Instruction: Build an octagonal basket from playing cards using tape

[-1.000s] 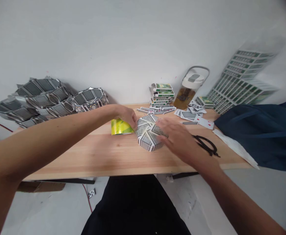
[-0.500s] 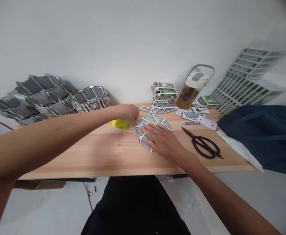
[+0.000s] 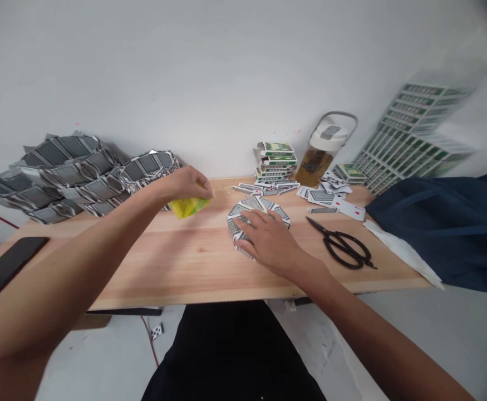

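Note:
My right hand point(image 3: 270, 240) lies on top of a round, low piece built from folded playing cards point(image 3: 283, 210), its fingers stretched over the patterned card backs and its thumb near the side. To the left of it, my left hand point(image 3: 187, 185) is up with its fingertips pinched together; I cannot make out what is between them. A crumpled-looking yellow-green thing point(image 3: 188, 208) shows just beneath that hand, its upper part hidden. Whether the fingers hold it is unclear. Behind the round piece lie several folded card strips point(image 3: 264, 188).
Card baskets point(image 3: 72, 167) stand along the left wall side, with a phone point(image 3: 9, 267) in front. Stacked card boxes point(image 3: 274, 161), a bottle point(image 3: 320, 153), and loose cards point(image 3: 322, 196) are behind. Black scissors point(image 3: 345, 245), a tissue point(image 3: 402, 253) and a dark blue bag point(image 3: 431, 228) lie right.
My left hand has moved left, away from the round card piece, and more of the yellow-green thing shows, farther left. My right hand has stayed on the round piece. The phone has come into view.

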Tool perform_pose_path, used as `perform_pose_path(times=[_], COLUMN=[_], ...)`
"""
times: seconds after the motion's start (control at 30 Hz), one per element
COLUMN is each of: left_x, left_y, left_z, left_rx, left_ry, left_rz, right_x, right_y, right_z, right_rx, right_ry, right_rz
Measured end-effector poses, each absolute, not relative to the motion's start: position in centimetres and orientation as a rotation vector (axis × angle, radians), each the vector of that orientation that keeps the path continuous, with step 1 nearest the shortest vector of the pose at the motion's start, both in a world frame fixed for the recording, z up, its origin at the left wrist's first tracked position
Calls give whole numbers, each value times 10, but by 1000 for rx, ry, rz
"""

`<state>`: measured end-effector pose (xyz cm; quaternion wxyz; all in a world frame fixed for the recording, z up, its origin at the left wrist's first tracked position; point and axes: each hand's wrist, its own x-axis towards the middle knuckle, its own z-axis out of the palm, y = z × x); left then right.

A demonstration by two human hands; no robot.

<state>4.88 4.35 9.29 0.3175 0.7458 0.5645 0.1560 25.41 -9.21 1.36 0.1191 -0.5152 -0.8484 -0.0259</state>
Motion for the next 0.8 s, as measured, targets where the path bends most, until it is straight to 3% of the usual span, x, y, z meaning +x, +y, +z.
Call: perform_pose_path(times=[0.33,0.57,0.8], left_x=[18,29,27], left_y=[45,55,64], left_z=[42,15,-7], left_rx=[1258,1096,961], left_ry=[1232,1039,970], left_rz=[1077,1290,1429], right_x=[275,280,305], right_y=[-81,-85,-80], right_z=[9,-2,7], right_rx=[-1659,-1673,-1612], right_ry=[-2518,-2460,-2182], right_rz=[115,33,178])
